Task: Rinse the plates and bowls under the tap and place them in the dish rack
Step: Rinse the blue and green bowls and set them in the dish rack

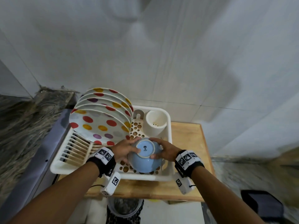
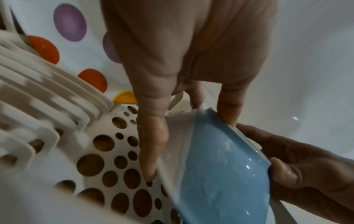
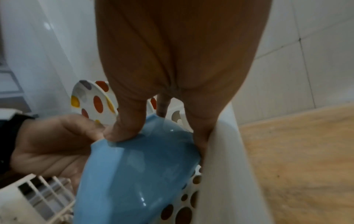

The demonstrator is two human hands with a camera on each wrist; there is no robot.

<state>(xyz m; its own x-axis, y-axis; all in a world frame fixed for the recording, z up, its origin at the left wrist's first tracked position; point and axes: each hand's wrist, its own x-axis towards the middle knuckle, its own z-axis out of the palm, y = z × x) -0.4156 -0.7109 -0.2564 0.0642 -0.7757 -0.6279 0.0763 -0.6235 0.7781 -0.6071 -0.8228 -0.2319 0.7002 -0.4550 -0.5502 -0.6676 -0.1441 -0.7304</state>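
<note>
Two hands clasp one blue bowl (image 1: pixel 146 156) turned upside down over the perforated floor of the white dish rack (image 1: pixel 168 174), at six o'clock in the head view: the left hand (image 1: pixel 123 150) wraps it from nine o'clock, the right hand (image 1: pixel 167 149) from three. Five spotted plates (image 1: pixel 98 125) stand upright in the rack at eleven o'clock, a white cutlery cup (image 1: pixel 156 123) at one.

In the left wrist view, fingers (image 2: pixel 153 144) curl along the bowl's rim.

In the right wrist view, the thumb (image 3: pixel 126 128) presses the bowl's foot ring.
</note>
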